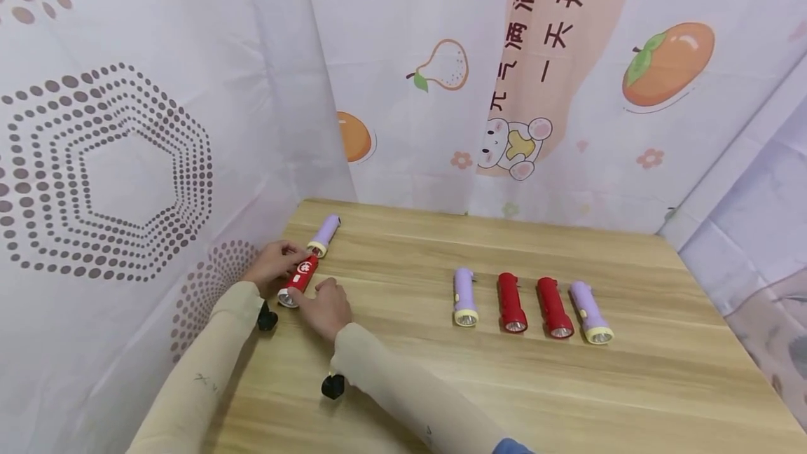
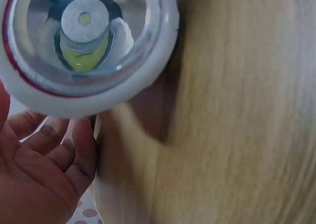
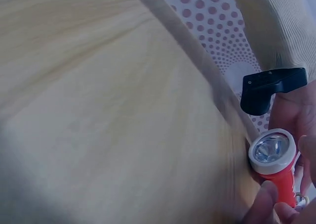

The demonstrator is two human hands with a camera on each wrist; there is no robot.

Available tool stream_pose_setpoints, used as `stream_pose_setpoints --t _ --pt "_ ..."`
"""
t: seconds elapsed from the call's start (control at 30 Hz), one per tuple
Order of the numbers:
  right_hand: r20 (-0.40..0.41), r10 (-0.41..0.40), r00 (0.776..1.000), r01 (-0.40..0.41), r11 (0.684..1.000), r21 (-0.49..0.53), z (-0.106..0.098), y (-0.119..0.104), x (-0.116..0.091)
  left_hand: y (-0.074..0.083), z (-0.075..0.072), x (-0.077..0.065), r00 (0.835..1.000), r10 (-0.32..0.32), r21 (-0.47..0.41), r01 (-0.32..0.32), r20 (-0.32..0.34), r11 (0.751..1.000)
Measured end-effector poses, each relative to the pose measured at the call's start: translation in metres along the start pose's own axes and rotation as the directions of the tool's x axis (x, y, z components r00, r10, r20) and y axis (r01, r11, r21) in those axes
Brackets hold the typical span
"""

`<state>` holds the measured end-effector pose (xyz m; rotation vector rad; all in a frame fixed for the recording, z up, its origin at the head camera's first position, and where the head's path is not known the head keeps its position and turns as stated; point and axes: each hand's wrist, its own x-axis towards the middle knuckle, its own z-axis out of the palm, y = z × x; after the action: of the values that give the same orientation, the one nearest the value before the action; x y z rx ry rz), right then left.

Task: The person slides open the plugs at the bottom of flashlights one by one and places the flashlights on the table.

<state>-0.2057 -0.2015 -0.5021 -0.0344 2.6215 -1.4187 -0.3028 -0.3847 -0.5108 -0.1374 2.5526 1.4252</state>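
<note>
A red flashlight [image 1: 302, 274] with a white head and a white print lies at the table's left side, between both hands. My left hand [image 1: 275, 263] holds it near its far end. From the near side, my right hand [image 1: 326, 308] grips it with the thumb close to the white head. Its lens and white rim [image 2: 84, 103] loom large in the left wrist view, above the left hand's bent fingers [image 2: 49, 145]. In the right wrist view the flashlight [image 3: 274, 157] shows at the lower right. Just beyond it lies a purple flashlight [image 1: 325, 233] with a pale yellow head.
To the right, a row on the wooden table [image 1: 403, 272] holds a purple flashlight [image 1: 464, 293], a red one [image 1: 511, 300], another red one [image 1: 553, 303] and another purple one [image 1: 588, 307]. Printed curtains [image 1: 403, 146] hang along the table's back and left edges.
</note>
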Motion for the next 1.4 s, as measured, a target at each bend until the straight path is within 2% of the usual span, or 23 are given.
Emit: stream_pose_setpoints --t 0.23,0.4,0.57,0.7,0.9,1.17,1.33,1.4 --pt "-0.006 0.038 0.999 -0.038 0.997 -0.068 0.0 -0.003 0.005 0.005 0.003 0.0 1.0 0.006 -0.035 -0.006 0.024 0.999" --pt "0.014 0.034 0.999 -0.033 0.998 -0.06 -0.003 -0.004 0.008 0.008 0.005 0.0 1.0 0.006 -0.023 -0.005 0.025 1.0" --pt "0.054 0.07 0.996 -0.071 0.997 0.017 -0.002 -0.003 0.009 0.008 0.009 0.0 0.999 -0.013 -0.061 0.016 0.046 0.998" --pt "0.071 0.086 0.994 -0.092 0.993 0.077 0.002 -0.003 0.01 0.009 0.011 0.0 0.999 -0.006 -0.052 0.008 0.049 0.999" --pt "0.084 0.08 0.993 -0.086 0.993 0.078 0.004 -0.004 0.011 0.01 0.009 0.0 0.999 0.004 -0.035 -0.003 0.038 0.999" --pt "0.111 0.109 0.988 -0.121 0.986 0.112 0.003 -0.007 0.008 0.01 0.004 -0.005 0.999 -0.004 -0.017 0.005 0.05 1.0" --pt "0.111 0.107 0.988 -0.121 0.985 0.123 0.003 -0.008 0.006 0.01 0.0 -0.009 0.999 0.006 -0.05 -0.004 0.045 0.999" --pt "0.11 0.105 0.988 -0.118 0.985 0.125 0.003 -0.009 0.006 0.01 -0.001 -0.009 0.999 -0.009 -0.079 0.011 0.033 0.997"
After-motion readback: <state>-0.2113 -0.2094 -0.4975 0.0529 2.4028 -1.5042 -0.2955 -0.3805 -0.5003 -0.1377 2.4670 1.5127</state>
